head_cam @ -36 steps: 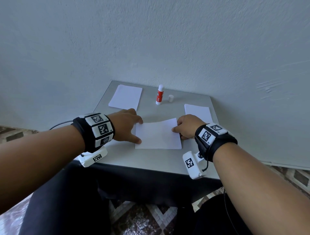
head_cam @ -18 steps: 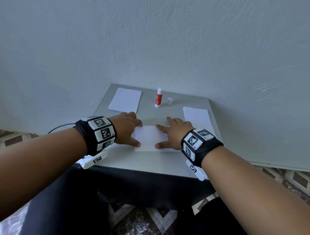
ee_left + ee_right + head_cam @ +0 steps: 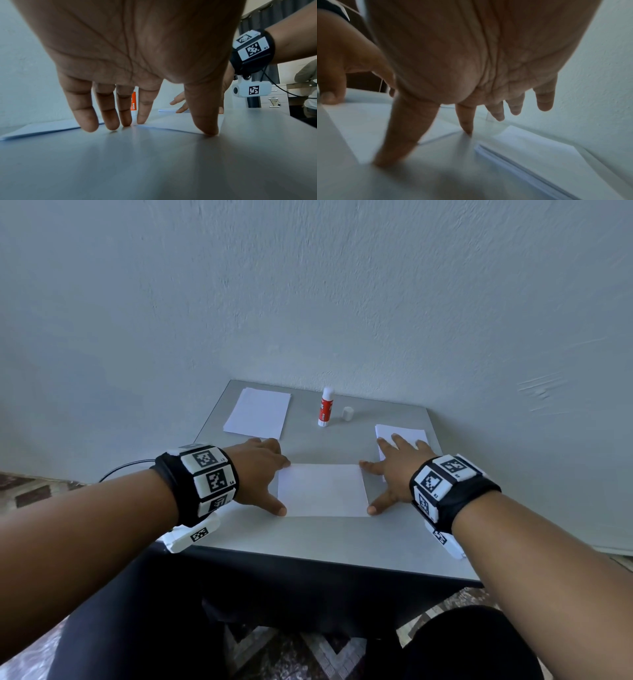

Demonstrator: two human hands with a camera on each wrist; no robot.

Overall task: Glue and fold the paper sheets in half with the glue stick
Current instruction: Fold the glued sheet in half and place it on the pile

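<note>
The folded sheet (image 3: 322, 490) lies flat at the centre of the head view, on the near half of the desk (image 3: 342, 537), and the step in hand looks like pressing the glued halves together and setting the crease. The left hand (image 3: 258, 470) sits at the sheet's left edge with fingers straight and spread, thumb tip at the near left corner and forefinger at the far left corner; the left wrist view shows those fingertips (image 3: 89, 124) down on the desk and paper, gripping nothing. The right hand (image 3: 394, 470) mirrors it at the right edge, fingers splayed wide and holding nothing, thumb by the near right corner; in the blurred right wrist view only the thumb and forefinger seem to touch down, the other fingers lifted. To do this well, I would judge, the left hand should pin its edge so the layers cannot slide while the glue is wet, and the right should sweep flat, even pressure outward along the whole sheet, finishing firmly on the fold. Pressing on corners alone risks an unbonded middle. Right of the sheet, partly under the right hand, lies a small pile of paper (image 3: 404, 433). At upper left of the desk rests the stack of fresh sheets (image 3: 257, 414), and between them at the back stands the uncapped glue stick (image 3: 325, 409) with its cap (image 3: 347, 413) just beside it.
</note>
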